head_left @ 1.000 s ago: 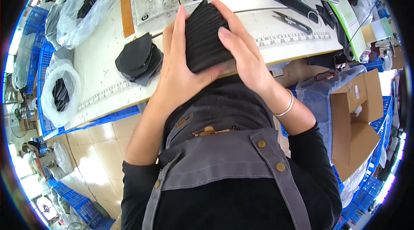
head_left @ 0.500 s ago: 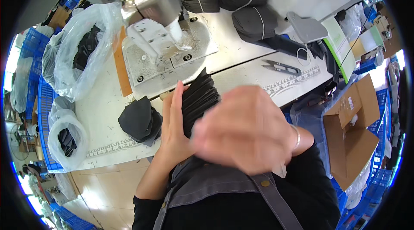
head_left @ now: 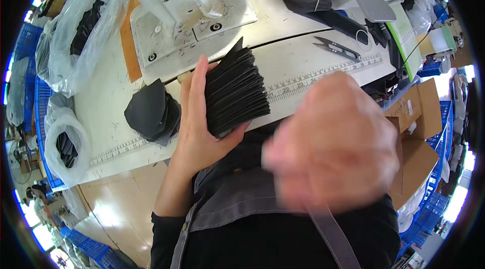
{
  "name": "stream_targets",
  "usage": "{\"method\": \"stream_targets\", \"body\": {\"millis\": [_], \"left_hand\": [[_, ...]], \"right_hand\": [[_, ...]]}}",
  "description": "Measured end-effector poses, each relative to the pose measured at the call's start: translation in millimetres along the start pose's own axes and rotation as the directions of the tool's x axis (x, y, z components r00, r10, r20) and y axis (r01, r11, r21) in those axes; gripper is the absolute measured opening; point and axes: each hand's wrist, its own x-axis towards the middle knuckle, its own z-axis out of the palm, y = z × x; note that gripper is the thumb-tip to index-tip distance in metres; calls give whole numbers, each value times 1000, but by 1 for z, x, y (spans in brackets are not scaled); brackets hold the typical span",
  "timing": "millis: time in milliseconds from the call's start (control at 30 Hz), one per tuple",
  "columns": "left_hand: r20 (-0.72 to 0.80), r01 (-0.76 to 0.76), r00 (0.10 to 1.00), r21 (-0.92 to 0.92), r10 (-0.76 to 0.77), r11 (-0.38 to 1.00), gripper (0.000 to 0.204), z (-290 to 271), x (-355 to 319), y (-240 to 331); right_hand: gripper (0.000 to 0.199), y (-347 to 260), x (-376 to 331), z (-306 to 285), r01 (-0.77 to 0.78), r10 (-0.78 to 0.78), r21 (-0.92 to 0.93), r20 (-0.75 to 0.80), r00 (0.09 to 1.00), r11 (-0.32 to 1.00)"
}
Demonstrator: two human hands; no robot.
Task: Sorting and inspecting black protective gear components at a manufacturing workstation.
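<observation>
the left hand (head_left: 199,132) is cupping a thick stack of flat black fabric pieces (head_left: 235,90), fingers wrapped around its near edge, holding it just above the front edge of the white worktable (head_left: 108,100). the right hand (head_left: 331,150) is hanging blurred beside the stack, apart from it; its grip cannot be told. a small pile of black fabric cutouts (head_left: 150,112) is lying on the table to the left, and grey metal thread snips (head_left: 336,48) are resting farther right.

A thick stack of black fabric pieces (head_left: 236,92) is sitting fanned and tilted in the left hand (head_left: 199,127), hanging over the worktable's (head_left: 108,102) near edge.
</observation>
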Motion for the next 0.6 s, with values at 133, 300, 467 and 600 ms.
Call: {"method": "stream_targets", "body": {"millis": [133,300,467,600], "left_hand": [[44,-137,990,95,134,986,96,-5,6,-1],[21,-194,981,85,193,977,98,-4,7,-3],[-28,-219,975,58,221,974,93,-3,6,-3],[49,-274,962,128,270,953,94,-5,8,-10]], "right_hand": [[31,0,-33,-7,-10,27,-313,48,998,950],[33,-10,-59,0,-17,119,-553,150,982,833],[33,-4,-69,9,-31,130,-559,138,982,828],[30,-6,-73,10,-13,80,-553,97,992,833]]}}
